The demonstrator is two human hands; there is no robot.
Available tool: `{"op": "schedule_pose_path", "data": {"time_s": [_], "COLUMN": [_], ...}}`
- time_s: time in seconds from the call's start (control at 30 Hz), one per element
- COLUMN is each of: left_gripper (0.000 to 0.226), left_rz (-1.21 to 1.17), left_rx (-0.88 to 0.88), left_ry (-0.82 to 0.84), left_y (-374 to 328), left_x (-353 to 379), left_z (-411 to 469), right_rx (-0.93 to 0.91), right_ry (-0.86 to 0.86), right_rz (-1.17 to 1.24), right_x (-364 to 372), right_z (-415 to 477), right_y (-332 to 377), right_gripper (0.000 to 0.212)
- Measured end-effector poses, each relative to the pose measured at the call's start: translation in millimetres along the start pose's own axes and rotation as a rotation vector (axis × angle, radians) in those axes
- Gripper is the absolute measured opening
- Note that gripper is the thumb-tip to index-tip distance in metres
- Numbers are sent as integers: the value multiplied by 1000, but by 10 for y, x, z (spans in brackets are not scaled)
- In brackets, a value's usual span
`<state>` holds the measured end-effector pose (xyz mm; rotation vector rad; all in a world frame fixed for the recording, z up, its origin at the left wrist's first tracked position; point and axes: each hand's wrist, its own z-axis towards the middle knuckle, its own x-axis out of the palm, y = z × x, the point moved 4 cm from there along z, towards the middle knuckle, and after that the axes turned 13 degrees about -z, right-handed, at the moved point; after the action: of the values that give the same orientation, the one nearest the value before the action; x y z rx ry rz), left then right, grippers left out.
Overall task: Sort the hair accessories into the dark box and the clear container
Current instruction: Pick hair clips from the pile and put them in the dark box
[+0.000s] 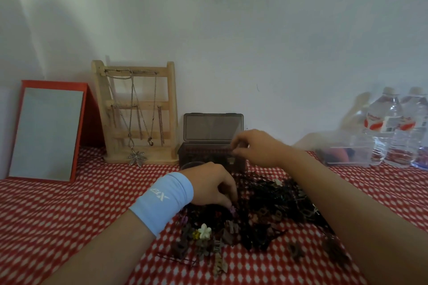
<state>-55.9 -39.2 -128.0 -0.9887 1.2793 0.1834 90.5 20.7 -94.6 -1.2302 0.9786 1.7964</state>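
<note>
A heap of dark hair pins and small clips (266,206) lies on the red-and-white cloth in front of me; a cream flower clip (205,230) stands out near its front. The dark box (208,155) stands behind the heap with its lid raised. My right hand (257,148) hovers over the box's right end, fingertips pinched together; what they hold is too small to see. My left hand (212,186), with a light blue wristband, reaches down into the left side of the heap, fingers curled among the pins. A clear container (347,155) lies at the right.
A wooden jewellery stand (136,113) with hanging necklaces and a red-framed mirror (48,132) stand at the back left. Two water bottles (398,127) stand at the back right beside the clear container. A wall closes off the back.
</note>
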Motion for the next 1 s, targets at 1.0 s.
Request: {"op": "schedule_pose_path", "data": {"time_s": [1.0], "left_gripper": [8], "left_rz": [93], "left_rx": [-34], "left_ry": [-536], "left_y": [534], "left_x": [-493], "left_z": [-530], "right_rx": [-291], "right_ry": [389], "right_rz": [-23], "right_x": [426], "right_z": [-234], "right_y": [711], "right_gripper": [14]}}
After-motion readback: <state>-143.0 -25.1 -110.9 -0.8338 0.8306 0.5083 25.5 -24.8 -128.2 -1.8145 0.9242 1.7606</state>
